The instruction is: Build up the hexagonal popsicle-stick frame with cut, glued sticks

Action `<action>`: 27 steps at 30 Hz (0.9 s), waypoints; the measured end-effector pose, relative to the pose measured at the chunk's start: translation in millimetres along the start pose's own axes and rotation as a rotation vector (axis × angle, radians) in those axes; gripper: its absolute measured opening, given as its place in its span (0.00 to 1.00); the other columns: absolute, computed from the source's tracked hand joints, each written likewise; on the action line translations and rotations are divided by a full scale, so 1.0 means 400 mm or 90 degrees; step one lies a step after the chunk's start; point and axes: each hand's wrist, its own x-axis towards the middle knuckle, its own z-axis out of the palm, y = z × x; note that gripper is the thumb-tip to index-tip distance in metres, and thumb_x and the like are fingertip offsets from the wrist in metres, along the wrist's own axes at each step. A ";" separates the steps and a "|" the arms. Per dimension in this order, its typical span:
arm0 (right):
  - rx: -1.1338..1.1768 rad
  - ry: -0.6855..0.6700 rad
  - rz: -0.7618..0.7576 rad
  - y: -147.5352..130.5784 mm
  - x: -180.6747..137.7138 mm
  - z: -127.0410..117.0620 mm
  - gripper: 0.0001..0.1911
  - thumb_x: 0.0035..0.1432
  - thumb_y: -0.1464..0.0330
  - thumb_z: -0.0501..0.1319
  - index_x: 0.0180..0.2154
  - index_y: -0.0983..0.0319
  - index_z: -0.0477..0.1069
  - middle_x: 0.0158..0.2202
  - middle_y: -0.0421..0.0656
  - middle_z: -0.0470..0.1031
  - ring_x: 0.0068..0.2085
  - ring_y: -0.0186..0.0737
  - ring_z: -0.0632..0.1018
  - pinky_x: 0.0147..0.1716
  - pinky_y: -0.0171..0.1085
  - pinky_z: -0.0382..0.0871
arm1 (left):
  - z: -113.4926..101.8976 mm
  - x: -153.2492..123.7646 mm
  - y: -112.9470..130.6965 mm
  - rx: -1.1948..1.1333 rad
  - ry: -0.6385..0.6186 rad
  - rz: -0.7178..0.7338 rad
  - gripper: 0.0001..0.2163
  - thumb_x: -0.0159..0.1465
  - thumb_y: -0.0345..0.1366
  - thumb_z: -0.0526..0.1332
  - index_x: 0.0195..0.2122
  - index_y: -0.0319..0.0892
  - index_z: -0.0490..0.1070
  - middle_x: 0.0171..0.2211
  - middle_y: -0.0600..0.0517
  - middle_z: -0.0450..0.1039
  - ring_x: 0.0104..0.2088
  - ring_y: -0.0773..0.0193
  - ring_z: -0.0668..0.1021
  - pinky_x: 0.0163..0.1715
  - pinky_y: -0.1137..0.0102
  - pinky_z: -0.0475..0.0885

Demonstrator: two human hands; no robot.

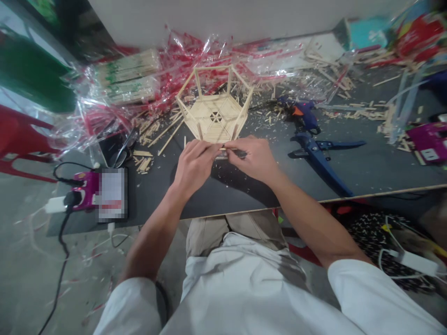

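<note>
A six-sided basket-like frame of thin wooden sticks (209,125) stands on the dark table, with a slatted floor, slanting uprights and an upper rim of sticks. At its near side, my left hand (197,160) is closed, thumb and fingers pinched on the near edge. My right hand (253,156) pinches the same edge from the other side, and the fingertips of both hands nearly meet. The fingers hide most of that edge, so any small loose piece between them cannot be made out.
Blue cutters (319,158) and a blue glue gun (306,114) lie to the right. Stick offcuts (143,160), scissors (124,151), a phone (111,193) and a purple power strip (85,190) are at left. Bagged stick bundles (127,77) and plastic wrappers (195,56) line the back.
</note>
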 end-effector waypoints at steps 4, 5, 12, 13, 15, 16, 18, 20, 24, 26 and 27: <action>-0.008 -0.010 -0.001 0.001 0.000 -0.001 0.14 0.63 0.67 0.58 0.40 0.58 0.83 0.37 0.41 0.87 0.38 0.41 0.85 0.42 0.39 0.72 | 0.002 0.000 0.002 -0.016 -0.001 -0.012 0.10 0.75 0.37 0.58 0.49 0.43 0.79 0.41 0.48 0.81 0.40 0.61 0.78 0.44 0.65 0.72; -0.011 -0.012 -0.004 0.002 0.000 -0.001 0.14 0.64 0.67 0.58 0.40 0.58 0.83 0.37 0.41 0.87 0.38 0.41 0.85 0.42 0.39 0.73 | 0.002 0.000 0.002 -0.015 0.000 -0.013 0.10 0.75 0.37 0.58 0.49 0.44 0.79 0.40 0.48 0.81 0.40 0.62 0.78 0.44 0.65 0.72; -0.086 0.008 -0.081 0.020 -0.003 0.004 0.14 0.66 0.68 0.57 0.41 0.58 0.82 0.36 0.42 0.86 0.36 0.39 0.84 0.43 0.39 0.74 | 0.000 0.003 0.001 0.029 0.041 0.066 0.08 0.74 0.33 0.60 0.47 0.44 0.79 0.37 0.51 0.81 0.37 0.63 0.78 0.41 0.66 0.69; -0.102 0.009 -0.099 0.025 -0.003 0.005 0.13 0.66 0.68 0.57 0.41 0.58 0.82 0.36 0.42 0.86 0.36 0.39 0.84 0.43 0.40 0.74 | -0.002 0.004 0.002 0.028 0.038 0.079 0.08 0.74 0.32 0.59 0.48 0.44 0.79 0.37 0.51 0.81 0.37 0.64 0.78 0.41 0.66 0.69; -0.112 0.008 -0.124 0.032 -0.003 0.003 0.13 0.66 0.69 0.57 0.41 0.58 0.81 0.36 0.42 0.86 0.37 0.40 0.85 0.44 0.41 0.75 | -0.005 0.007 0.005 0.035 0.033 0.096 0.09 0.74 0.32 0.58 0.48 0.44 0.79 0.36 0.51 0.81 0.37 0.64 0.78 0.41 0.65 0.69; -0.106 0.008 -0.135 0.033 -0.002 0.002 0.13 0.67 0.69 0.57 0.41 0.58 0.81 0.38 0.43 0.87 0.39 0.40 0.86 0.44 0.41 0.75 | -0.007 0.008 0.006 0.045 0.034 0.102 0.09 0.75 0.32 0.58 0.48 0.43 0.79 0.35 0.51 0.80 0.36 0.63 0.78 0.41 0.65 0.69; -0.086 0.007 -0.154 0.032 0.000 -0.003 0.12 0.67 0.69 0.57 0.41 0.58 0.81 0.45 0.45 0.86 0.45 0.42 0.86 0.47 0.43 0.76 | -0.011 0.009 0.009 0.072 0.031 0.113 0.09 0.75 0.32 0.57 0.46 0.43 0.78 0.35 0.51 0.80 0.36 0.64 0.78 0.41 0.65 0.69; -0.070 -0.002 -0.159 0.027 0.001 -0.007 0.12 0.68 0.69 0.58 0.41 0.59 0.81 0.50 0.47 0.85 0.49 0.44 0.85 0.49 0.45 0.75 | -0.013 0.008 0.010 0.098 0.011 0.109 0.10 0.75 0.32 0.56 0.45 0.43 0.78 0.34 0.51 0.80 0.36 0.63 0.77 0.42 0.65 0.69; -0.061 -0.012 -0.130 0.020 0.000 -0.010 0.12 0.68 0.69 0.56 0.43 0.57 0.80 0.44 0.45 0.86 0.46 0.44 0.85 0.50 0.46 0.73 | -0.011 0.005 0.011 0.108 -0.012 0.084 0.10 0.76 0.33 0.55 0.45 0.43 0.77 0.34 0.50 0.80 0.36 0.61 0.77 0.40 0.63 0.68; -0.061 -0.006 -0.127 0.020 -0.001 -0.009 0.13 0.69 0.68 0.55 0.43 0.57 0.80 0.42 0.44 0.86 0.45 0.44 0.85 0.50 0.46 0.72 | -0.008 0.006 0.015 0.105 -0.005 0.080 0.09 0.75 0.32 0.56 0.46 0.42 0.76 0.36 0.48 0.80 0.36 0.61 0.78 0.40 0.64 0.68; -0.064 -0.004 -0.127 0.020 -0.001 -0.008 0.13 0.70 0.68 0.55 0.43 0.57 0.80 0.42 0.45 0.86 0.45 0.44 0.84 0.49 0.45 0.72 | -0.007 0.007 0.018 0.107 -0.005 0.077 0.08 0.75 0.32 0.55 0.46 0.41 0.75 0.36 0.48 0.80 0.37 0.61 0.77 0.41 0.64 0.69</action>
